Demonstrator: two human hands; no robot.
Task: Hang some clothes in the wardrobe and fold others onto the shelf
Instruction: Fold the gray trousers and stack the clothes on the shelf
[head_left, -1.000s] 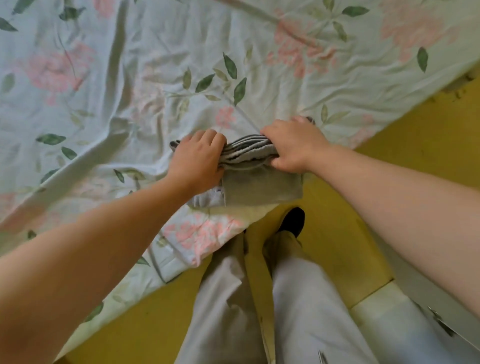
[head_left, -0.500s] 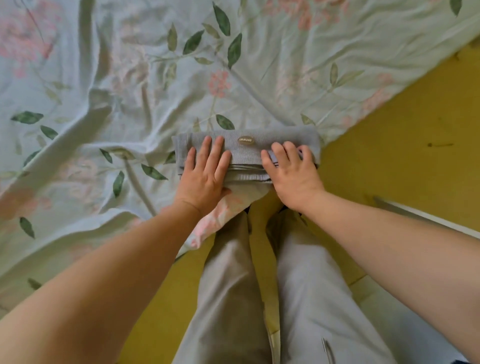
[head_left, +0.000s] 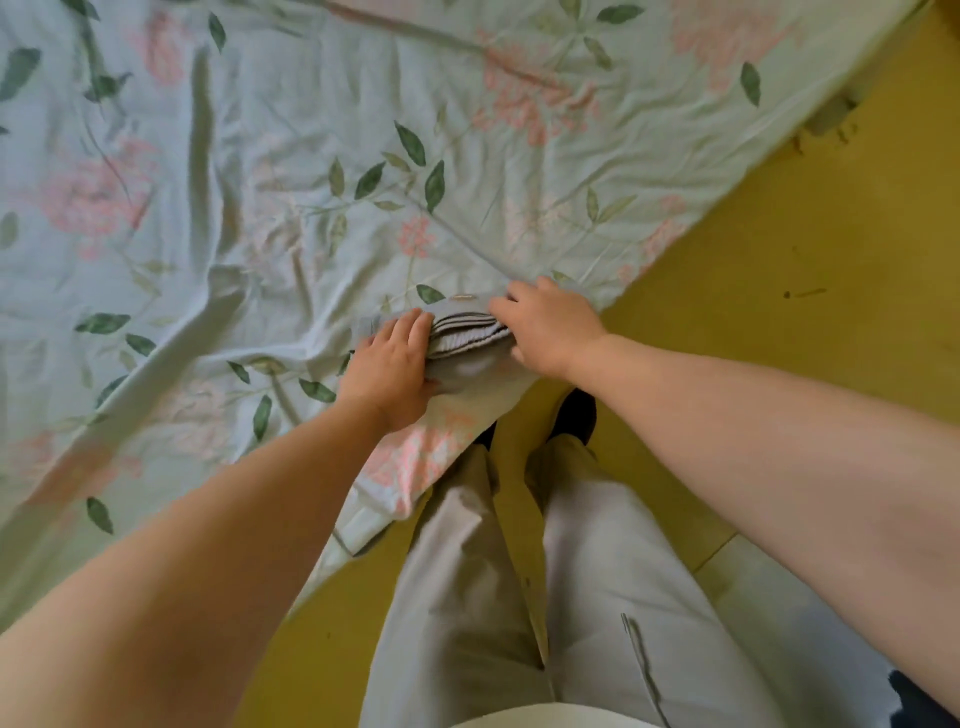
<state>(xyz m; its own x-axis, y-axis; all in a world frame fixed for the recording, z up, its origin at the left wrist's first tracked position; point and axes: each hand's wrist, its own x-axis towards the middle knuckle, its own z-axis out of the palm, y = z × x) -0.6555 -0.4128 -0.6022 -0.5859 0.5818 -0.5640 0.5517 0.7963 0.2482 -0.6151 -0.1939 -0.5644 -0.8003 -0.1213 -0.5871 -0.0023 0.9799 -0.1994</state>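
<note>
Folded garment (head_left: 462, 338) at the bed's (head_left: 260, 208) near corner is grasped by left hand (head_left: 389, 369) and right hand (head_left: 550, 327); shelving judged outstanding.

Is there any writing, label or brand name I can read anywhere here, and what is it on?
Small tan patch on the folded grey garment, which the left hand and right hand grip: any lettering is too small and blurred to read.
Floral bedsheet: printed flowers and leaves only, no words.
No other text shows anywhere in view.
</note>
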